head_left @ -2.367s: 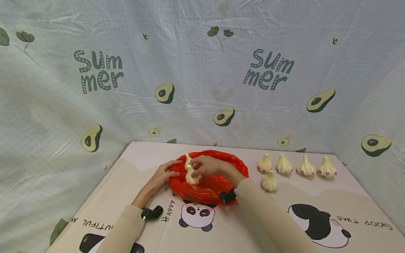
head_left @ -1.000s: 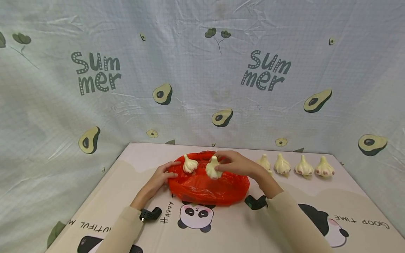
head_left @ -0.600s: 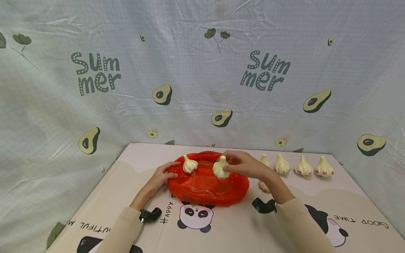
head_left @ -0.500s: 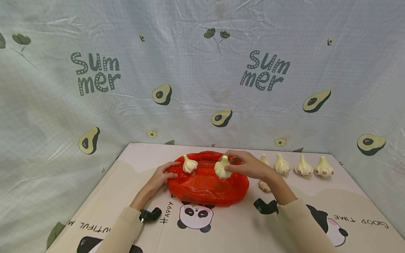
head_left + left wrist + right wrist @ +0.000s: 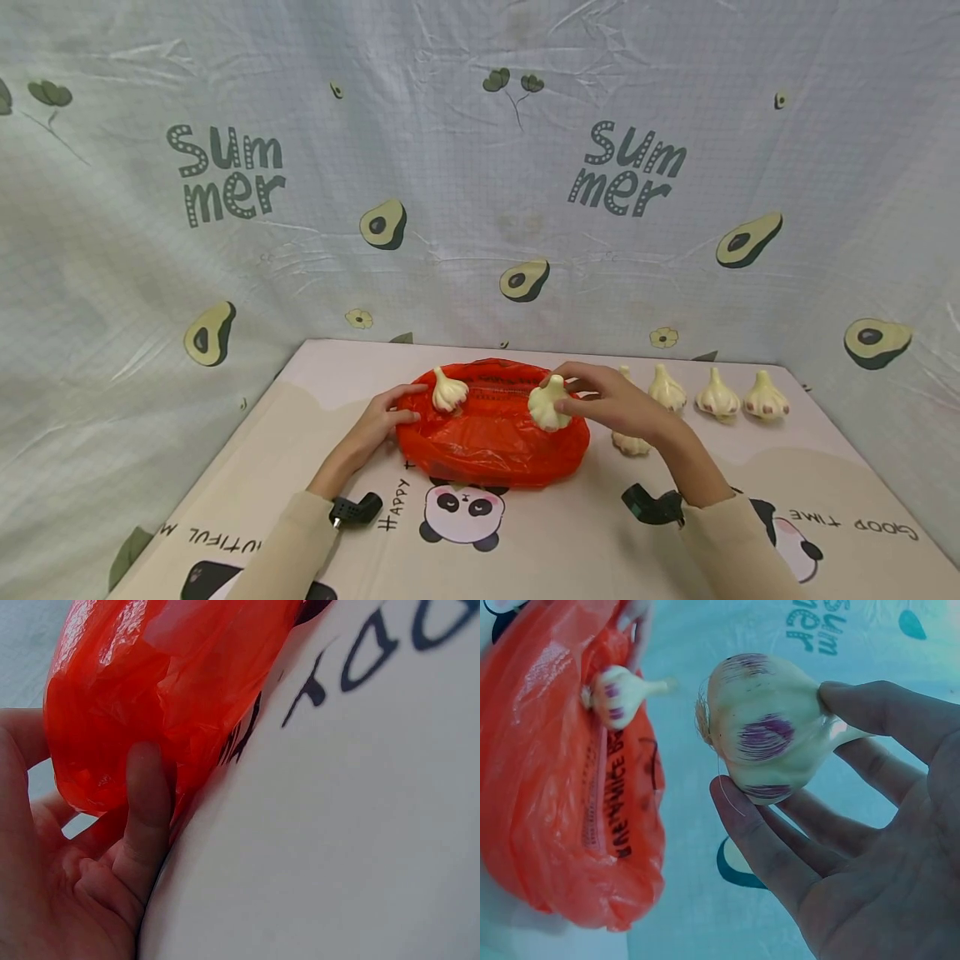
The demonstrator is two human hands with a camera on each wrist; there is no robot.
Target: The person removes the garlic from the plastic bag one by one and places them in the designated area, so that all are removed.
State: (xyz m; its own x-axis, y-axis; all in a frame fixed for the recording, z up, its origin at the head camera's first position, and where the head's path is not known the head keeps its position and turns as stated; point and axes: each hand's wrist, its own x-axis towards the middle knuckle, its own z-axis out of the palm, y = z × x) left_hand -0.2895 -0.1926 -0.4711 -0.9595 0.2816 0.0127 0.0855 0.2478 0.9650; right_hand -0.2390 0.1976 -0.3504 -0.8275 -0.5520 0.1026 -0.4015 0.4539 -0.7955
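My right hand (image 5: pixel 611 407) pinches a garlic bulb (image 5: pixel 548 404) by its side, in the air over the right end of a red plastic bag (image 5: pixel 487 446). In the right wrist view the held bulb shows purple streaks and dry roots, with thumb and fingers spread round it. A second garlic bulb (image 5: pixel 449 392) lies inside the bag at its left end. My left hand (image 5: pixel 378 421) grips the bag's left end; in the left wrist view the thumb (image 5: pixel 146 787) lies against the red plastic, and other fingers are partly hidden behind it.
Right of the bag stand several garlic bulbs in a row (image 5: pixel 717 394), the leftmost mostly behind my right hand. Another bulb (image 5: pixel 632 443) lies in front of them, partly hidden. The table cover (image 5: pixel 570 542) has panda prints; a printed cloth (image 5: pixel 450 167) hangs behind.
My right hand has lifted a garlic bulb from beside the other one in the bag and carried it rightward to the bag's right end. My left hand has stayed put.
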